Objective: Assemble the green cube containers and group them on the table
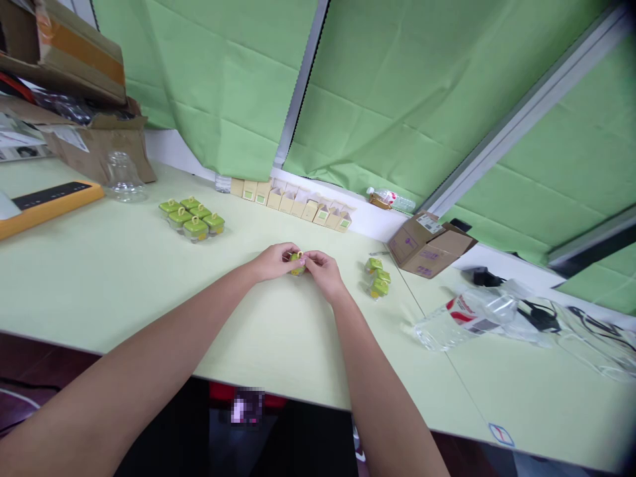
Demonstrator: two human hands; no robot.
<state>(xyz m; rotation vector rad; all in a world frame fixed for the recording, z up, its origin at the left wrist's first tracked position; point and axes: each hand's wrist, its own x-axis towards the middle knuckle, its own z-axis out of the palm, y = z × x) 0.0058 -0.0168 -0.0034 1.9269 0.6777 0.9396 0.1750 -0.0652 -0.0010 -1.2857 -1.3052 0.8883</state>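
Note:
Between both hands, near the middle of the table point(278, 331), is a small clear container with a green lid point(297, 265) and a pale yellow loop on top. My left hand point(275, 261) grips it from the left with thumb and fingers. From the other side my right hand point(322, 270) pinches it near the loop. The fingers hide much of its body. To the left stands a group of several similar green-lidded containers point(195, 227). A smaller group of such containers point(379, 286) sits to the right of my right hand.
Small cardboard boxes point(298, 204) line the back edge. An open carton point(428, 246), a large plastic bottle point(462, 315) and tangled cables point(541, 317) lie at the right. A clear jar point(124, 179), stacked cartons point(99, 142) and a yellow-edged device point(54, 207) occupy the left.

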